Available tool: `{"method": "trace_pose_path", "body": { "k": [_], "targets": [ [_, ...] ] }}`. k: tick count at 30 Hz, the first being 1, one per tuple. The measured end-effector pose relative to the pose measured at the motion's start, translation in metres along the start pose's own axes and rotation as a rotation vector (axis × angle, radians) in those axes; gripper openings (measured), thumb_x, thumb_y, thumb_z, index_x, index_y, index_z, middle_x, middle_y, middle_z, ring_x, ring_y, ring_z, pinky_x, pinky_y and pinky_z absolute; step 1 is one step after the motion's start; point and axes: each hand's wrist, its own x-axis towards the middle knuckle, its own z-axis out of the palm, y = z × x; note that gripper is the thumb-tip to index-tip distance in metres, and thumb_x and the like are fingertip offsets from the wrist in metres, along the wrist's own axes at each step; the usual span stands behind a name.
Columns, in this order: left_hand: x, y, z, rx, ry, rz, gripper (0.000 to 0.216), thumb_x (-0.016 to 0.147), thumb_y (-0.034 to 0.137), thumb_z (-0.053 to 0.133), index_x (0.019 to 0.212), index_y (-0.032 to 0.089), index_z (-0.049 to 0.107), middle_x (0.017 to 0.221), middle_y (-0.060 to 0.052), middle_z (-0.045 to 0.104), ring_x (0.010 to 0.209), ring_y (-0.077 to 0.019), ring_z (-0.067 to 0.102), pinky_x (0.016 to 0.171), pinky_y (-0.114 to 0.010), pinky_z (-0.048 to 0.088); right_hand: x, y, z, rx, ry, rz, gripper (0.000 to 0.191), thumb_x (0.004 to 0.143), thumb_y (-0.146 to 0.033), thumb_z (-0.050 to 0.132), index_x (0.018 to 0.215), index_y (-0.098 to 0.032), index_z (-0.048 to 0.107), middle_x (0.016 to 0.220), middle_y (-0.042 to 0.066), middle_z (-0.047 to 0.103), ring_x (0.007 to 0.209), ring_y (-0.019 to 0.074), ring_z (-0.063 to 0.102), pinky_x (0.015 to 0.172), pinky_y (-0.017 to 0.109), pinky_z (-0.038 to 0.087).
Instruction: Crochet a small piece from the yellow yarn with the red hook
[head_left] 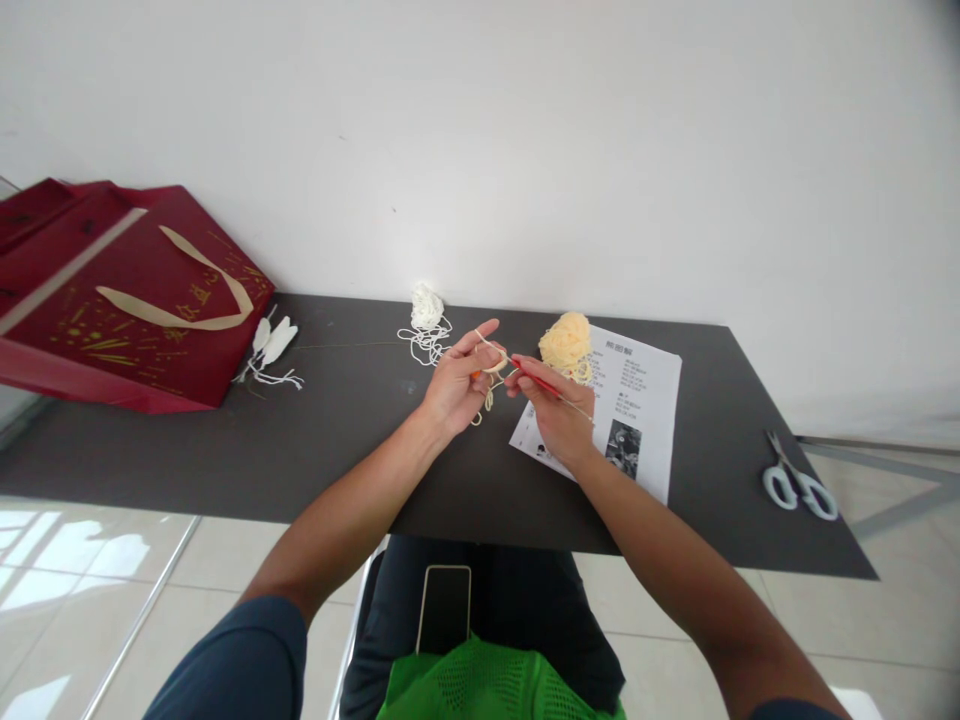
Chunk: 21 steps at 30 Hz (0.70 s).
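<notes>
In the middle of the head view, my left hand [456, 388] is closed on a small loop of pale yellow yarn [495, 355]. A strand runs over its raised index finger, and a bit of orange shows beneath the thumb. My right hand [561, 415] grips a red crochet hook [541, 382], whose tip meets the yarn at the left fingertips. Loose yellow yarn dangles below the left hand. Just beyond the right hand lies a ball of yellow yarn [566, 340], partly on a printed sheet [654, 400].
White yarn [427, 308] lies against the wall. Left of it are white crocheted pieces [274, 342] beside a dark red gift bag [142, 300]. Scissors [796, 480] rest near the right edge of the dark table [337, 400]. A phone [444, 610] lies on my lap.
</notes>
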Motion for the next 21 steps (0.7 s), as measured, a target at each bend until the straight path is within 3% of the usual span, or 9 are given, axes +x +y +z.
{"method": "trace_pose_path", "body": {
  "k": [7,21],
  "targets": [
    [0.000,-0.009,0.000,0.188,0.006,0.172,0.056,0.063,0.017,0.087,0.117,0.019,0.074,0.074,0.004,0.067,0.055,-0.0039,0.046,0.051,-0.021,0.030,0.012,-0.004,0.001,0.211,0.090,0.155,0.015,0.089,-0.038,0.078,0.100,-0.027,0.078,0.108,0.003,0.083,0.077,0.0135,0.076,0.071,0.030,0.067],
    [0.000,-0.008,-0.003,0.269,-0.004,0.268,0.048,0.064,0.010,0.078,0.111,0.019,0.077,0.070,0.004,0.068,0.056,-0.0060,0.048,0.053,-0.021,0.033,0.014,-0.004,-0.007,0.150,0.122,-0.017,0.006,0.091,-0.029,0.076,0.096,-0.028,0.072,0.097,-0.002,0.078,0.073,0.0118,0.072,0.069,0.029,0.060]
  ]
}}
